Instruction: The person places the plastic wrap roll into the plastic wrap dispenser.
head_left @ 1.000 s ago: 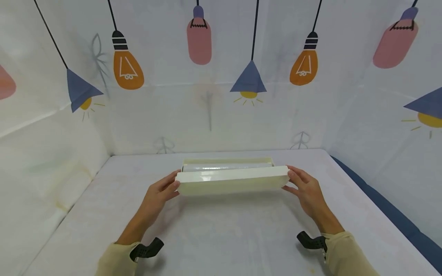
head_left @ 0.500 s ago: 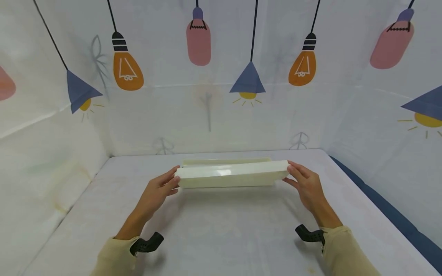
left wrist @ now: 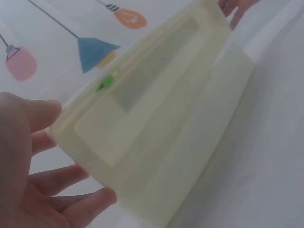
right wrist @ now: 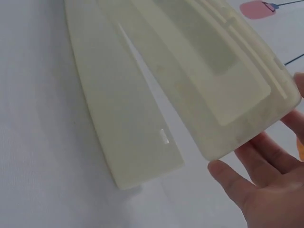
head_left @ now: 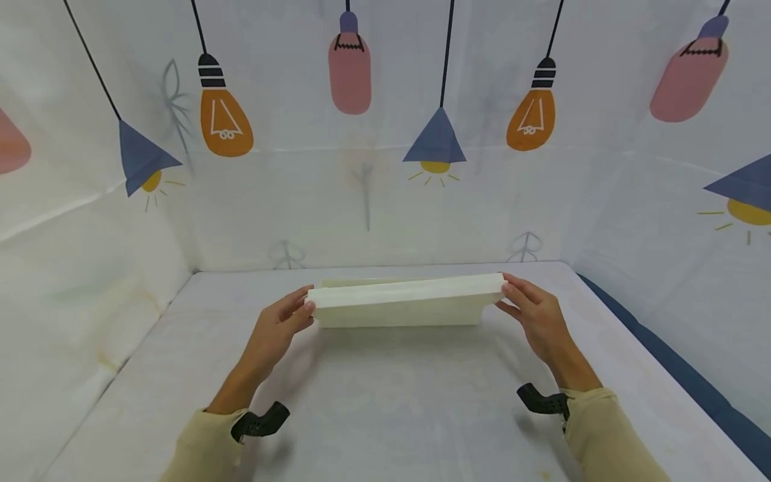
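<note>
My left hand and my right hand hold a long cream plastic lid by its two ends. The lid's right end is higher than its left. Beneath it, a matching long box sits on the table. In the left wrist view the lid's inner side faces the camera, with a long recessed panel and a small green piece along one edge. A wedge-shaped gap parts the lid from the box in the right wrist view. The lid hides the box's inside.
The box stands toward the back of a white-covered table. Behind it hangs a white sheet printed with lamps and bulbs. Dark blue fabric runs along the table's right side.
Both hands have raised the lid and moved it back over the box, its right end rising more. A shiny wrapped roll seen inside the box earlier is now covered from the head view.
</note>
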Demonstrator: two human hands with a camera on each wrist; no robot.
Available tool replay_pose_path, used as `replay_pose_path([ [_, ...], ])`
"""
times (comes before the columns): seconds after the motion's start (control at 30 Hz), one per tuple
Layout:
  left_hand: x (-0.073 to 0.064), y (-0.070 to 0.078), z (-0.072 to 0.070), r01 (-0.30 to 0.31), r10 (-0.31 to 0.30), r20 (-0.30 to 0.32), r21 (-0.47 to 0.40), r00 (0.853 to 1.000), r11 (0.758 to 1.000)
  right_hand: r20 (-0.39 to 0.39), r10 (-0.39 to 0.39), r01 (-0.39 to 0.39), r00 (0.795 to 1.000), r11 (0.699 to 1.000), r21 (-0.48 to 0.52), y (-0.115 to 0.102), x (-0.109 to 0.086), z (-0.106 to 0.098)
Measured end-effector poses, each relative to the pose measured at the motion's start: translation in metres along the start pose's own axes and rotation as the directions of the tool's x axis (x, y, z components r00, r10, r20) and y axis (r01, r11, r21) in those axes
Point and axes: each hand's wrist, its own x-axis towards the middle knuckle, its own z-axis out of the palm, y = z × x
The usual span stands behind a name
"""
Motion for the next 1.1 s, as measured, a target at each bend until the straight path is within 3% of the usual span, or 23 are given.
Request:
replay_pose_path([
  [0.23,0.003,0.008,0.002,-0.005,0.010,-0.080,0.058,0.997,0.998,0.007,-0.040,0.040,0.999,0.999,0.021,0.001,0.002,0.000],
  [0.53,0.011,0.006,0.004,0.034,-0.023,-0.124,0.085,0.992,0.996,0.017,-0.039,0.039,0.999,0.999,0.020,-0.002,0.004,0.007],
  [0.77,0.015,0.001,0.006,0.012,-0.002,-0.130,0.080,0.991,0.997,0.038,-0.033,0.032,0.999,0.999,0.016,-0.002,0.005,0.008],
  [1.1,0.022,-0.009,0.008,-0.065,0.081,-0.140,0.113,0.987,0.991,0.064,-0.077,0.074,0.995,0.996,0.044,0.007,0.010,0.006],
])
